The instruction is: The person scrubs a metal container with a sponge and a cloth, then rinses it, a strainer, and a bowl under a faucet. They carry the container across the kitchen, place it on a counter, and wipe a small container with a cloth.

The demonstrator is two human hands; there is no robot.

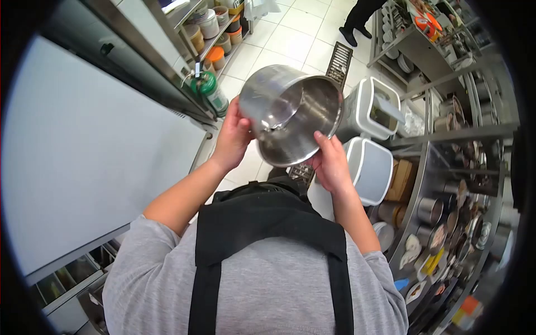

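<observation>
A large shiny metal cooking pot [301,125] is held up in front of my chest, tipped on its side. Its mouth faces right and toward me, and its bare inner wall shows. My left hand [231,137] grips the pot's outside near the base, thumb against the metal; its other fingers are partly hidden. At the lower right of the rim, my right hand [331,161] is closed on the edge, thumb over the inside and fingers behind.
To the left stands a broad white panel [95,151], with a green gas cylinder [209,90] beyond it. White bins [375,167] and a cluttered steel counter [430,240] line the right. A person's legs [360,22] are at the far end, near a floor drain [339,60].
</observation>
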